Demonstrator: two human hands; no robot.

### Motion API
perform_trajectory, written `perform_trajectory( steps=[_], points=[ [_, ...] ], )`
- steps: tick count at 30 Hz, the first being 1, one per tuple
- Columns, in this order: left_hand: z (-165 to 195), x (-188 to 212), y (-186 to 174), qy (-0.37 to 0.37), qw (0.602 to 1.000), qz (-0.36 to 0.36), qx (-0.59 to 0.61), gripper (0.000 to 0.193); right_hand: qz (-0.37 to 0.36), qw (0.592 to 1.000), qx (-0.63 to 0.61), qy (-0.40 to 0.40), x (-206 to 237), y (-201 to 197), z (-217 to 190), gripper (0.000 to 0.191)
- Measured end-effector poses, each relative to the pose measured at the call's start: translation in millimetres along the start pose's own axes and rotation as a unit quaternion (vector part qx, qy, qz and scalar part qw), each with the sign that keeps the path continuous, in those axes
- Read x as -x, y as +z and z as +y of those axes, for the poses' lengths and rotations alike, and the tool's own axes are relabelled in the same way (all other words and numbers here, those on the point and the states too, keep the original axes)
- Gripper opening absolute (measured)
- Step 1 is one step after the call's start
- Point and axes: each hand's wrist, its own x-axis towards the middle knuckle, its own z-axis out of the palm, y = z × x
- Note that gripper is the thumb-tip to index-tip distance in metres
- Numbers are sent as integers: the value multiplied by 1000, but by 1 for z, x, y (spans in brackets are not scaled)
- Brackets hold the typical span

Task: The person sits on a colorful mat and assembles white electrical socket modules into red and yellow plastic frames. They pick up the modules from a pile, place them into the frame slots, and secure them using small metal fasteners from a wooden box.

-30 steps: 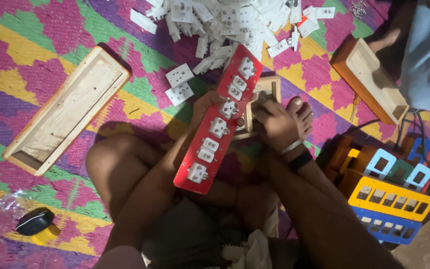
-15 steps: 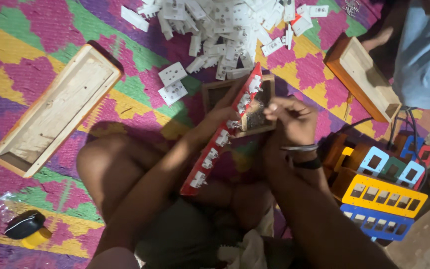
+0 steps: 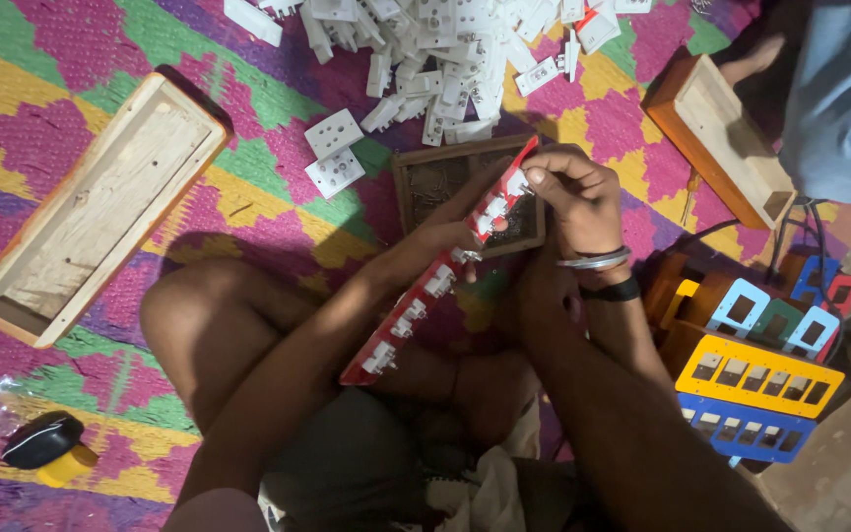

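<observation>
A long red panel (image 3: 416,307) studded with white sockets is tilted on edge over my lap. My left hand (image 3: 445,233) grips it near the middle from below. My right hand (image 3: 573,192) pinches its upper end, fingers on a white socket there. Under that end lies a small brown wooden box (image 3: 435,182) on the mat. A big heap of loose white socket parts (image 3: 445,39) lies just beyond, and two single white sockets (image 3: 334,150) sit left of the box.
An empty long wooden box (image 3: 91,212) lies at left, another wooden box (image 3: 721,138) at upper right beside a person in blue (image 3: 844,99). Yellow, blue and red cut-out panels (image 3: 755,379) stack at right. A black-and-yellow object (image 3: 46,445) sits bottom left.
The red panel has turned from face-up to nearly edge-on. My right hand moved up to its top end, and the small wooden box beneath is now uncovered.
</observation>
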Motion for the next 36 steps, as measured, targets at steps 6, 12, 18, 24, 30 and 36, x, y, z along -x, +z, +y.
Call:
perform_trajectory(
  steps=[6, 12, 18, 24, 30, 36],
  points=[
    [-14, 0, -13, 7, 1000, -11, 4, 100, -3, 999, 37, -24, -2, -2, 7, 9],
    [-25, -15, -23, 49, 997, -54, 20, 95, 63, 988, 141, -27, 0, 15, 1, 8],
    [-15, -9, -12, 10, 999, -3, 41, 96, 114, 911, 334, -213, 9, 37, -35, 9],
    [-18, -12, -11, 25, 999, -11, -21, 98, 146, 940, 293, -99, 4, 38, -32, 6],
    [-32, -20, -12, 12, 999, -9, 42, 95, 128, 986, 64, -86, -4, 27, 7, 7],
    [-30, -18, -15, 3, 1000, 5, -4, 99, 127, 981, 126, -76, 6, 19, 27, 13]
  ],
)
